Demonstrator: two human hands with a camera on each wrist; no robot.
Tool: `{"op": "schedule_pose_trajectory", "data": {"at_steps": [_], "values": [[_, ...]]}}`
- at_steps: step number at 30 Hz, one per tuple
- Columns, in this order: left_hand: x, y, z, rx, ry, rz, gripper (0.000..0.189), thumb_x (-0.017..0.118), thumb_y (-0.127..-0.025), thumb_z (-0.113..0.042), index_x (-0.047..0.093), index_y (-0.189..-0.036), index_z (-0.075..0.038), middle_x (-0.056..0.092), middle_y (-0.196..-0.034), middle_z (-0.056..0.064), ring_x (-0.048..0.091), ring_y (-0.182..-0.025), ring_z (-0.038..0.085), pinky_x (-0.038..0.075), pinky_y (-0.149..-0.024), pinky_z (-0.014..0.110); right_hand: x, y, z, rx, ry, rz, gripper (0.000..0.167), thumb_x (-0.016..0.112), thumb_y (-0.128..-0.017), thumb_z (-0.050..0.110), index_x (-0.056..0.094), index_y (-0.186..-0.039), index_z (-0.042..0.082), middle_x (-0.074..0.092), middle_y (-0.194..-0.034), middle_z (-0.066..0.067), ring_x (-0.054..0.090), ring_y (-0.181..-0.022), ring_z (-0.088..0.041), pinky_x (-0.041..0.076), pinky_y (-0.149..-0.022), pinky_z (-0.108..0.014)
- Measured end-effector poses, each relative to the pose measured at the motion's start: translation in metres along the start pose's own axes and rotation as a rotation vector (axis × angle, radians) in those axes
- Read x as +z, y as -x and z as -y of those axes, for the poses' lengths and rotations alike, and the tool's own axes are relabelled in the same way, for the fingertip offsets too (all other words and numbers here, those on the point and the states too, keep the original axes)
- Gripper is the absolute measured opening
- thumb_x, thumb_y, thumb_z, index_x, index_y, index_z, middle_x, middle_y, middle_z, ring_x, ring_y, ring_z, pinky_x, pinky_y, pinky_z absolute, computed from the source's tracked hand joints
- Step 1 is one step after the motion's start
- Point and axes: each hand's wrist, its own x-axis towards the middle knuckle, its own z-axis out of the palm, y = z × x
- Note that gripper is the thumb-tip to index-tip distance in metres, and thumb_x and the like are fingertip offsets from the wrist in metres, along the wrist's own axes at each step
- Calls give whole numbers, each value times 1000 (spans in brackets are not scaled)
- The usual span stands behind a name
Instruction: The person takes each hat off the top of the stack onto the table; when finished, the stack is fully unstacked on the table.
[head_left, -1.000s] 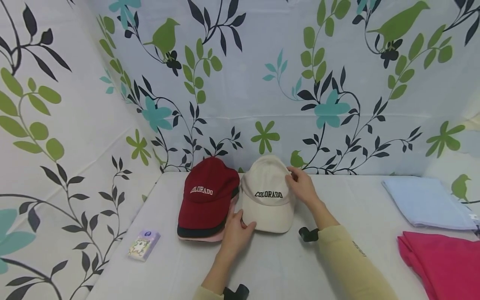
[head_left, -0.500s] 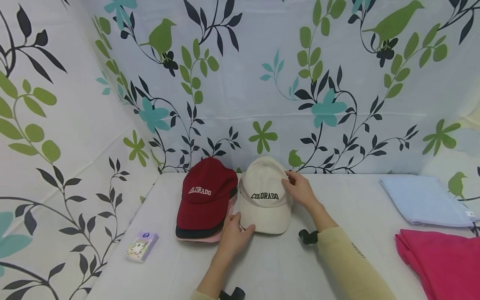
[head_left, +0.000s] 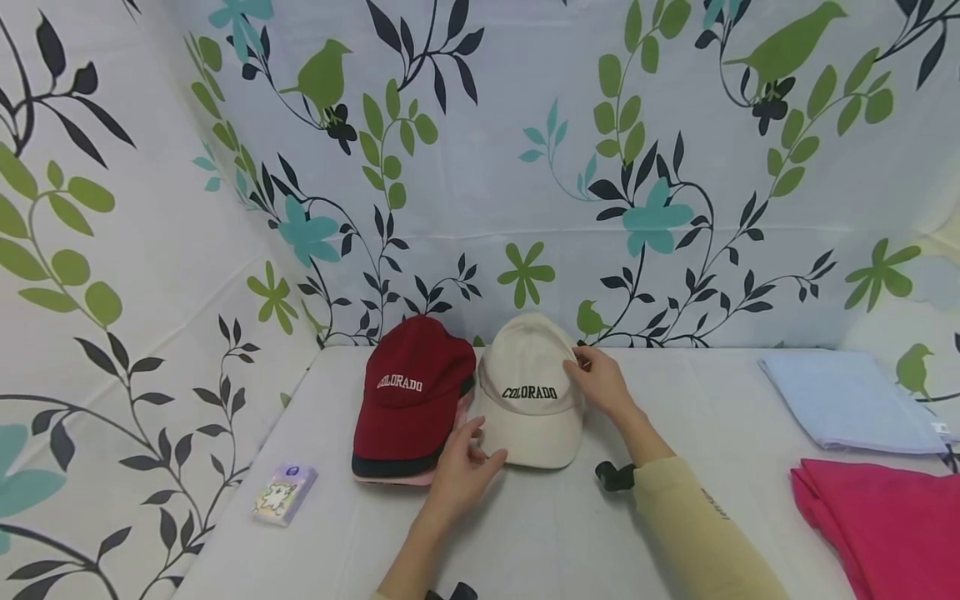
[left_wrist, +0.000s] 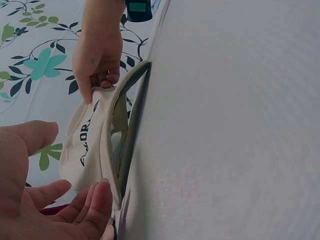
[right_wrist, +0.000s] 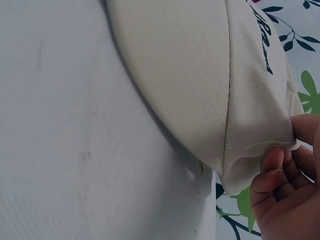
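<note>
A cream baseball cap (head_left: 531, 433) lettered COLORADO lies at the back of the table, its brim towards me. My right hand (head_left: 602, 383) pinches the cloth at the right side of its crown; thumb and fingers (right_wrist: 272, 160) show on the fabric in the right wrist view. Just off the brim's left front corner is my left hand (head_left: 459, 471), thumb and fingers spread with nothing between them. In the left wrist view its fingertips (left_wrist: 102, 192) overlap the brim edge. Left of the cream cap, a dark red COLORADO cap (head_left: 408, 417) sits atop a navy cap (head_left: 397, 467) and a pink one (head_left: 420, 479).
A small lilac tissue pack (head_left: 286, 494) lies on the white table (head_left: 337, 550) at the left. Folded light blue cloth (head_left: 851, 400) and folded bright pink cloth (head_left: 877, 517) lie at the right. A leaf-patterned curtain (head_left: 465, 167) hangs behind.
My left hand has come off the cream cap's brim, moving slightly towards me with its fingers spreading. The right hand still pinches the crown, and the cap has hardly moved.
</note>
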Motion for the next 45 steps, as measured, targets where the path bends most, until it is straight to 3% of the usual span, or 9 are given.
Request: {"op": "schedule_pose_trajectory", "data": {"at_steps": [6,17,21,25,30,37,45], "values": [[-2,-2,2,49,137,6,62,74,-92,-17,46,-144,2,53,-127,21,61,-100,28,56,-83,31,3,-1,-1,-1,-7,-4,38,60,-100,19,62,-129,-5,62,-102,-15,58,-91,-28,52,-73,-35],[-5,1,2,61,284,-22,64,73,-94,-12,42,-148,-1,51,-134,20,58,-111,32,53,-88,29,4,0,-2,0,-18,0,38,60,-100,20,61,-129,-4,61,-102,-14,58,-91,-27,52,-71,-34],[-8,3,1,76,315,-29,63,72,-94,-9,41,-148,-2,50,-135,21,57,-113,34,52,-88,29,4,2,-3,-36,-19,4,44,63,-98,18,56,-134,-7,58,-100,-16,57,-92,-30,50,-75,-37],[-12,5,1,79,310,-32,61,71,-95,-10,42,-148,-5,50,-136,21,58,-114,32,52,-89,30,4,5,-4,-71,-17,7,58,67,-95,18,45,-144,-6,53,-109,-20,55,-101,-34,49,-85,-45],[-15,5,3,78,321,-31,60,70,-95,-10,43,-148,-8,49,-135,23,58,-114,31,52,-90,28,3,12,3,-179,60,-21,71,75,-91,22,41,-149,1,42,-131,-27,40,-124,-45,41,-99,-62],[-20,6,5,78,345,-34,60,70,-95,-6,44,-149,-14,50,-136,22,59,-113,29,52,-92,26,4,21,24,-354,180,-40,72,81,-85,25,48,-146,5,40,-138,-24,35,-125,-49,31,-95,-71],[-23,8,3,80,362,-30,61,69,-95,-6,44,-149,-13,49,-137,23,58,-115,29,52,-93,25,14,38,40,-395,334,100,82,81,-84,42,43,-152,15,27,-155,-20,24,-139,-47,25,-103,-72]]}}
